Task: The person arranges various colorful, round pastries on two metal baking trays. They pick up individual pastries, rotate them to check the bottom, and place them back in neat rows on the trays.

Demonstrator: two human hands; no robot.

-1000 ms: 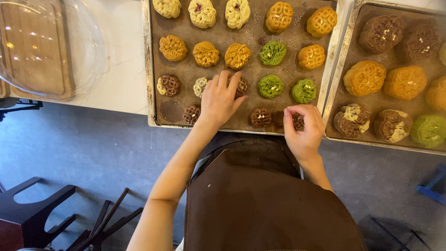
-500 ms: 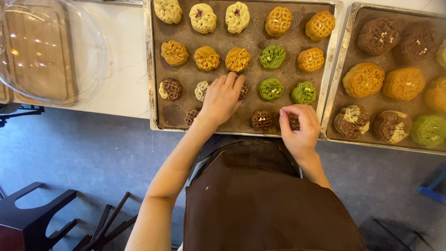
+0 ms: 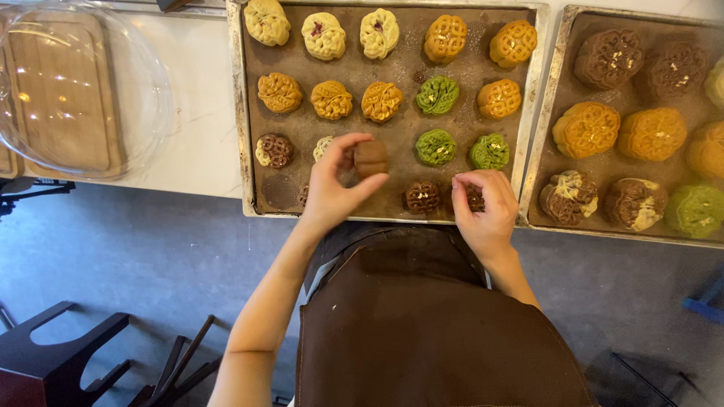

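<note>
Over the tray (image 3: 249, 113): left hand (image 3: 332, 192) lifts a brown pastry (image 3: 371, 157), grip closed on its sides.
Right hand (image 3: 486, 215): fingers curled onto a dark pastry (image 3: 475, 198).
Between the grips: another dark pastry (image 3: 422, 197).
Beyond: green pastries (image 3: 436, 147).

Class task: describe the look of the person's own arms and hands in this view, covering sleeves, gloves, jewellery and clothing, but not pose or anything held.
Both arms are bare to above the elbow, with no sleeves showing. The left hand and right hand wear no gloves, and no rings, watch or bracelets show. A dark brown apron covers the front of the body, with a pale strap edge beside its bib.
</note>
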